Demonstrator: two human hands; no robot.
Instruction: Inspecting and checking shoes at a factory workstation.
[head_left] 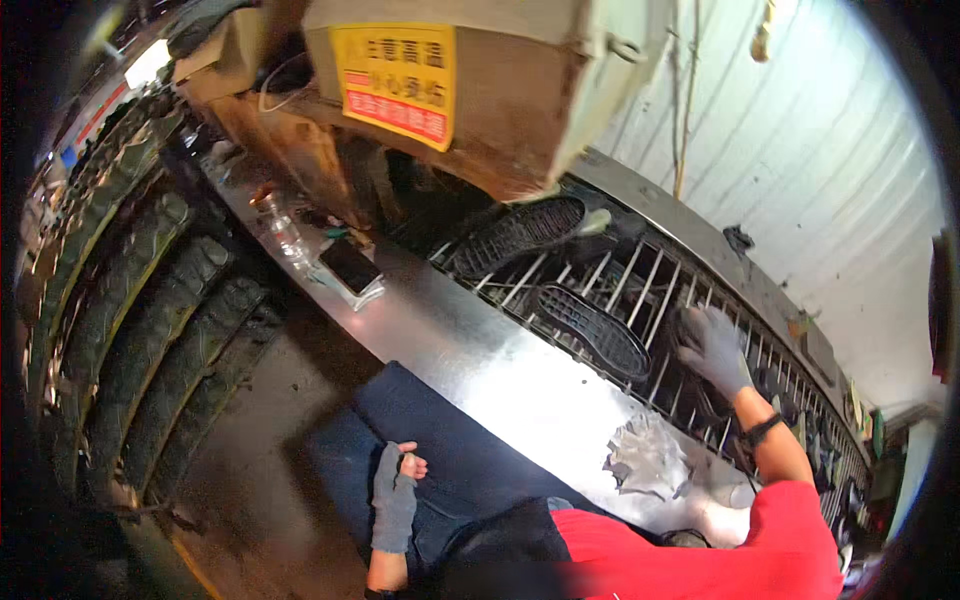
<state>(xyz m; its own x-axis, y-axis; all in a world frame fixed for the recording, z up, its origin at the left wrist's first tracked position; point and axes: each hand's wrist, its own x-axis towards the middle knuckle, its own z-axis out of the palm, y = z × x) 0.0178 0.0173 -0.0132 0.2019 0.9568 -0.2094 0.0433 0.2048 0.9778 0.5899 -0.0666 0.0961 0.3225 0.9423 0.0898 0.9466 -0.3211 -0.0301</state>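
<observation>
My right hand [712, 345], in a grey glove, lies with fingers spread on a rack of metal rods [650, 285]. It holds nothing that I can see. A black rubber shoe sole [590, 330] lies on the rods just left of that hand. A second black sole [520, 235] sits farther along the rack, under the machine. My left hand [395, 492], in a grey fingerless glove, rests on my dark blue trouser leg [460, 460] with its fingers curled in and nothing in it.
A shiny metal ledge [480, 360] runs beside the rack. On it are a clear plastic bottle [280, 228], a phone [350, 265] and crumpled grey rags [645, 455]. Long rows of stacked black soles [150, 330] fill the left. A beige machine with a yellow-and-red label [395, 80] hangs overhead.
</observation>
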